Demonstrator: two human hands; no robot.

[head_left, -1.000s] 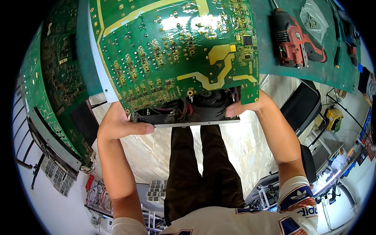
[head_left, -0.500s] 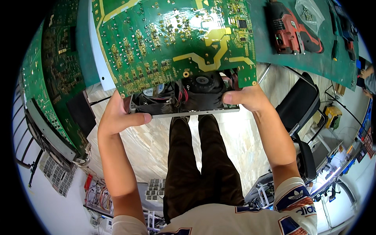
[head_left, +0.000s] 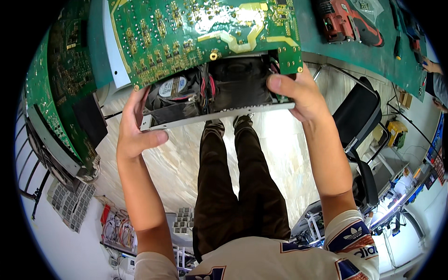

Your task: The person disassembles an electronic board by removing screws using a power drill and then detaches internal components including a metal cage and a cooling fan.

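Observation:
A black twin-fan unit [head_left: 235,84] with a light metal edge plate [head_left: 210,120] lies between my hands, just below the near edge of a large green circuit board [head_left: 186,35]. Red and black wires run between its two fans. My left hand [head_left: 134,128] is closed round the left end, with its thumb along the metal plate and its other fingers mostly hidden. At the right end my right hand [head_left: 301,93] grips too, thumb on top near the board's corner. The unit's far side is out of sight beneath the board.
More green boards [head_left: 39,100] stack at the left. On the green bench top at right lie a red power drill [head_left: 345,25], a plastic bag [head_left: 368,9] and a screwdriver [head_left: 398,44]. A black chair [head_left: 357,116] stands right. Another person's hand [head_left: 433,66] shows far right.
The fan unit has come further out from under the board and now tilts, its left end nearer me. Both hands moved with it, and the board sits higher in view.

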